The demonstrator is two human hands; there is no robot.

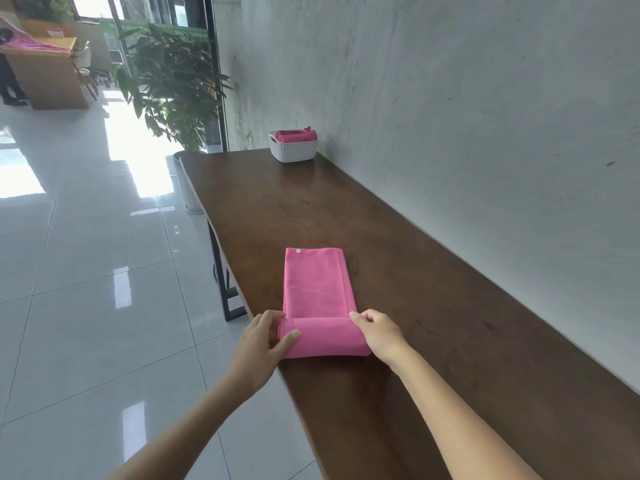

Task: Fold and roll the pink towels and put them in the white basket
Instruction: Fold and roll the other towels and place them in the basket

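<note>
From the head view, a long dark brown wooden tabletop [398, 237] runs away along a pale grey concrete wall [467, 98] on the right, its grain glossy and catching a soft reflection near the far end. Its left edge is wavy, and a black metal leg [227, 289] shows beneath it. To the left lies a floor of large glossy white tiles [86, 271] with bright window light pooling on them.

A pink towel [317, 299] lies near the tabletop's left edge, folded into a long narrow strip that points away from the person. Its near end is rolled into a short fat cylinder, while the far part lies flat, with a small white snap [298, 251] at its far left corner. The left hand [263, 344] holds the roll's left end, thumb laid over the top and fingers curled behind it. The right hand [375, 332] pinches the roll's right end, fingertips at the upper edge where roll meets flat cloth. Both grips are narrow and closed on the towel.

At the far end of the tabletop, close to the wall, stands the white basket [293, 149], woven in pattern, with rolled pink towels [299, 135] already in it, well apart from the hands.

Beyond the tabletop's end a tall leafy plant [173, 81] rises from a white pot [188, 188] on the floor. Farther back left are a wooden counter [45, 77] and bright windows [93, 5].
</note>
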